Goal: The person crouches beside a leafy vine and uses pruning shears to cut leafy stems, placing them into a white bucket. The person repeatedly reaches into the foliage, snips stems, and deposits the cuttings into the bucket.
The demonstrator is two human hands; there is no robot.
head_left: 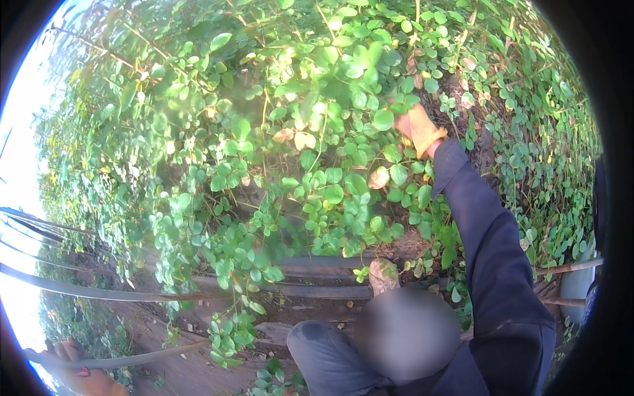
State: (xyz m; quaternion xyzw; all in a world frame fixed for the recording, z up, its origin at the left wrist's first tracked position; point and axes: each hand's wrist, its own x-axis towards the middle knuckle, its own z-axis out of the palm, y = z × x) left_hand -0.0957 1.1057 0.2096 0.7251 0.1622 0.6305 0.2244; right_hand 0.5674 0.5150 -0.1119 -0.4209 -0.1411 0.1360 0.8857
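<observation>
Leafy plants (317, 132): right hand (417, 129) grips leaves; left hand (79, 369) clasps pipe (119, 361)

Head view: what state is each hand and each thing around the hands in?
right hand: reaching into the leafy plants, fingers hidden among leaves, grip not readable
left hand: at the lower left edge, closed around a thin stick
thin stick: held, lying almost level
leafy plants: green, dense, some leaves yellowed
dark hoses: lying along the bare soil
</observation>
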